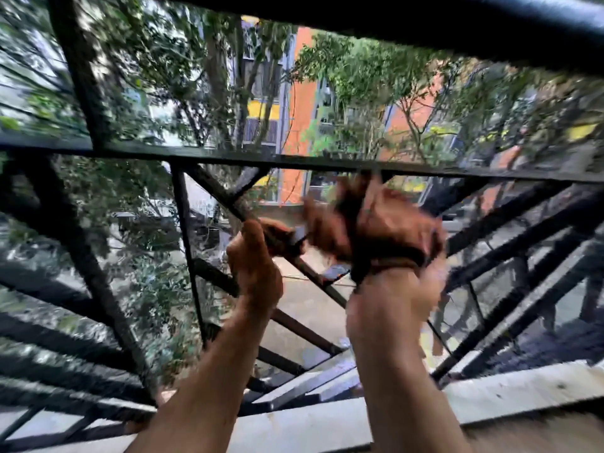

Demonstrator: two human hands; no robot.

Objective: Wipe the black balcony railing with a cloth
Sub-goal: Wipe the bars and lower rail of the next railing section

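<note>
The black balcony railing (pixel 228 156) fills the view, with a horizontal bar across the middle and diagonal bars below it. My left hand (pixel 256 266) grips one diagonal bar (pixel 313 277) at the centre. To its right, my right hand (pixel 397 289) holds a bunched brown cloth (pixel 362 217) up against the bars just under the horizontal bar. The cloth and right hand are blurred by motion, so the exact grip is hard to make out.
A thick black top rail (pixel 425 18) runs overhead at the upper right. A pale concrete ledge (pixel 523 384) lies at the railing's foot. Beyond the bars are trees, an orange building and a paved yard far below.
</note>
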